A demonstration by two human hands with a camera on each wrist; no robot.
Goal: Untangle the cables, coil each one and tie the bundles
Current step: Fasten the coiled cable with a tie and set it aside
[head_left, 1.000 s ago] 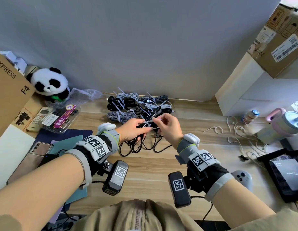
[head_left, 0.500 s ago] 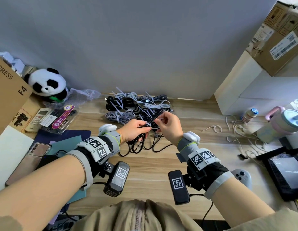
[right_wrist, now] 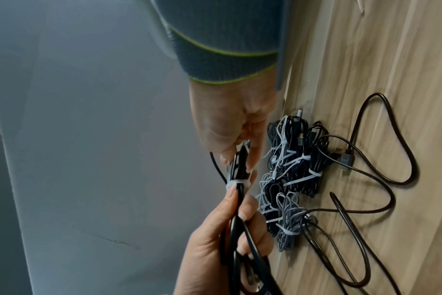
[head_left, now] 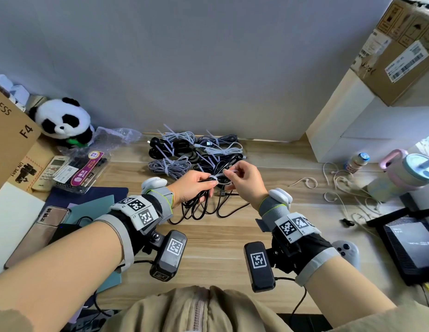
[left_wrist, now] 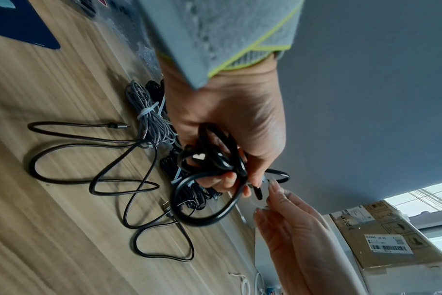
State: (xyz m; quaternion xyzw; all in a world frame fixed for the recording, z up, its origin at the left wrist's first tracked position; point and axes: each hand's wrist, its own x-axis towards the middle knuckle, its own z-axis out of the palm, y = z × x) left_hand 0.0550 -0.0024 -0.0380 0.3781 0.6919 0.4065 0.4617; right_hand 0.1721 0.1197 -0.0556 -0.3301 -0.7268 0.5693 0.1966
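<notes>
My left hand [head_left: 207,185] grips a coiled black cable [head_left: 199,207] above the wooden table [head_left: 220,238]; its loops hang below my fist. A white zip tie [head_left: 214,179] is wrapped round the coil just past my left thumb. My right hand [head_left: 231,173] pinches the tie's tail, close to the left hand. In the right wrist view the zip tie [right_wrist: 236,183] sits snug round the black cable [right_wrist: 240,207], between my right hand [right_wrist: 236,155] and my left hand [right_wrist: 222,249]. The left wrist view has my left hand [left_wrist: 230,179] wrapped round the black cable [left_wrist: 209,159].
Several tied bundles [head_left: 192,149] lie by the wall behind my hands. Loose black cable [left_wrist: 88,159] trails on the table. A panda plush [head_left: 62,121], remote [head_left: 50,171] and phone [head_left: 48,219] are left; white cables [head_left: 340,185], a bottle [head_left: 357,161] and a black router [head_left: 410,238] right.
My right hand has drawn the tie's tail a little to the right and the loop now sits snug round the coil. My left hand keeps its grip.
</notes>
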